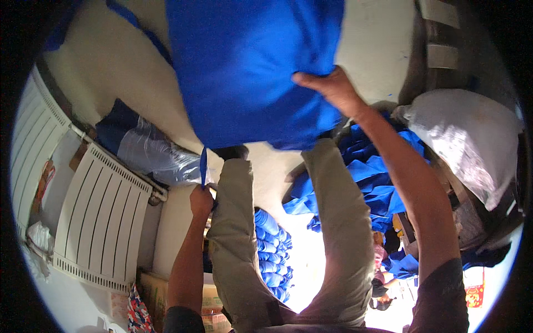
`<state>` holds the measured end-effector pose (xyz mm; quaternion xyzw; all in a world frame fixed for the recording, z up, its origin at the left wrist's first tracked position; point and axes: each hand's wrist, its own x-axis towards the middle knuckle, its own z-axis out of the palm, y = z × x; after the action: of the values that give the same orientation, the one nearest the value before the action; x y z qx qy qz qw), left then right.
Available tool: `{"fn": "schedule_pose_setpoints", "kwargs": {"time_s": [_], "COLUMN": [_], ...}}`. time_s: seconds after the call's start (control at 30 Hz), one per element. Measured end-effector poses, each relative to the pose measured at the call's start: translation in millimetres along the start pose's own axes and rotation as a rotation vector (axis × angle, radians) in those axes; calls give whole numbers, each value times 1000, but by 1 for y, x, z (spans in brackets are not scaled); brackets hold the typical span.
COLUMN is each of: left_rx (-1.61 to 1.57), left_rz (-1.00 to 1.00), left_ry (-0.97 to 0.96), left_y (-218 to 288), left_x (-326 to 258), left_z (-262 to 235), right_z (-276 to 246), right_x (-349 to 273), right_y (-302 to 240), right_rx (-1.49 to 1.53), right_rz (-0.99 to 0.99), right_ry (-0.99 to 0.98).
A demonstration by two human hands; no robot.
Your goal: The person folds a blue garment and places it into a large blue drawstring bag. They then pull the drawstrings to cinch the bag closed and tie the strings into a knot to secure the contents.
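Observation:
A wide piece of bright blue cloth (pixel 244 72) spreads before me, its upper part running out of view. My right hand (pixel 333 91) grips its right side, thumb on top and the other fingers hidden beneath. From the lower left corner of the cloth a narrow blue strap (pixel 204 166) hangs down. My left hand (pixel 201 201) is closed around the strap's lower end, beside my left knee. Another narrow blue strip (pixel 139 30) curves along the upper left of the cloth. Whether it joins the cloth is unclear.
White radiators (pixel 100 216) line the left wall, with a clear plastic bag (pixel 161 152) near them. Crumpled blue cloth (pixel 366 177) lies right of my legs, below a stuffed white sack (pixel 461 139). Blue bundles (pixel 272 250) are stacked behind; a person (pixel 382 291) is at lower right.

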<state>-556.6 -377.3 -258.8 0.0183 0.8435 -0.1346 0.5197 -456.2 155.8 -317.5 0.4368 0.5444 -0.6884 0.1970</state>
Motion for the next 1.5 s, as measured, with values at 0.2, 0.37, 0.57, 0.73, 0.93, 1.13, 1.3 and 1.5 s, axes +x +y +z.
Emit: {"fn": "schedule_pose_setpoints", "kwargs": {"time_s": [0.2, 0.37, 0.57, 0.73, 0.93, 1.13, 1.3, 1.5], "left_rx": [181, 14, -751, -972, -397, -312, -298, -841], "left_rz": [130, 308, 712, 1026, 1489, 1405, 1254, 1391], "left_ry": [110, -37, -297, -627, -465, -757, -582, 332], "left_y": [13, 140, 371, 447, 398, 388, 403, 349], "left_x": [-13, -18, -122, -147, -82, -34, -5, 94], "left_z": [30, 52, 37, 32, 34, -155, -261, -347], "right_z": [104, 139, 135, 107, 42, -22, -33, -23], "right_x": [-56, -88, -101, -46, -17, -30, -44, -3], "right_y": [-184, -253, -166, -35, 31, -21, -61, -14], "right_rx": [-187, 164, 82, -296, -555, -401, -425, 277], "right_rz": [-285, -411, -126, 21, -166, -121, -525, -525], "right_ry": [-9, -11, -56, -72, 3, -180, -38, 368]}}
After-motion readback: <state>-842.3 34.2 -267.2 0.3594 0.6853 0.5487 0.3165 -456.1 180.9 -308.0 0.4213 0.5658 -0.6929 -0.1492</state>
